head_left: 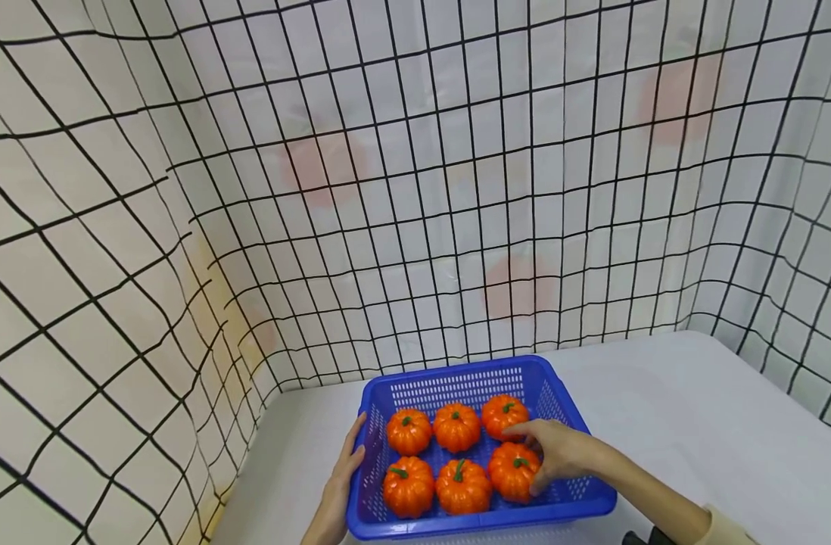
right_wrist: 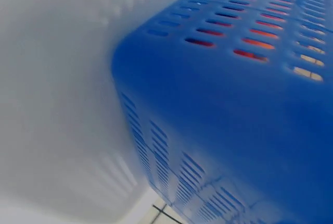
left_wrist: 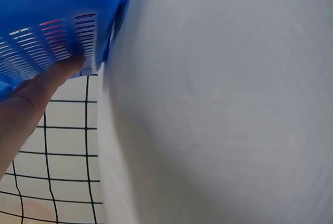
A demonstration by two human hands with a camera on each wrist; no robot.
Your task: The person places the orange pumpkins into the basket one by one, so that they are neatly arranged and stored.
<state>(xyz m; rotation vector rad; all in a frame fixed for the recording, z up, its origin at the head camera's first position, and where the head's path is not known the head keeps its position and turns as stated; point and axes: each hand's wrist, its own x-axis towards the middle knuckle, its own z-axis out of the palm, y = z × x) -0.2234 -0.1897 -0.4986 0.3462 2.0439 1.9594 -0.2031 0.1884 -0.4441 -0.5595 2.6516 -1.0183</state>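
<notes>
In the head view a blue plastic basket (head_left: 415,527) holds several orange toy pumpkins in two rows of three, with green stems. My right hand (head_left: 561,452) reaches over the basket's right side and grips the front right pumpkin (head_left: 511,473), fingers across its back and thumb at its right side. The back right pumpkin (head_left: 502,412) lies close by the fingertips. My left hand (head_left: 340,481) rests against the left side of the basket. From the left wrist, a straight finger (left_wrist: 52,75) touches the slotted outer wall (left_wrist: 31,5). The right wrist view shows only the basket's outside corner (right_wrist: 208,94), the right hand hidden there.
The basket stands on a white-covered table (head_left: 667,409). Black netting (head_left: 415,197) rises behind it and along both sides, in front of pale sheeting with faint reddish prints. A dark object (head_left: 643,538) shows at the bottom edge, below the right forearm.
</notes>
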